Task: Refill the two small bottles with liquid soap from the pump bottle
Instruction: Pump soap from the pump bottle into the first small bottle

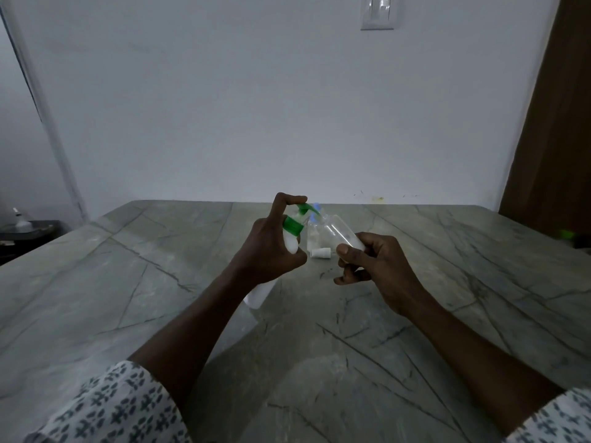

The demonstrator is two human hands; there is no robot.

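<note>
Bottles at frame centre.
Green-topped white pump bottle (291, 243) tilted, nozzle meeting tilted clear small bottle (339, 233); second small bottle (311, 240) upright behind.

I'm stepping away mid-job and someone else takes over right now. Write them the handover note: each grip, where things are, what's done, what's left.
Left grip holds the pump bottle, forefinger on its green pump head.
Right grip holds a small clear bottle tilted, mouth toward the nozzle.
The second small bottle stands on the table behind them, with a white cap lying beside it.
Done: one cap off. Fill levels can't be read.
Left: pump soap into both bottles, then cap them.
</note>
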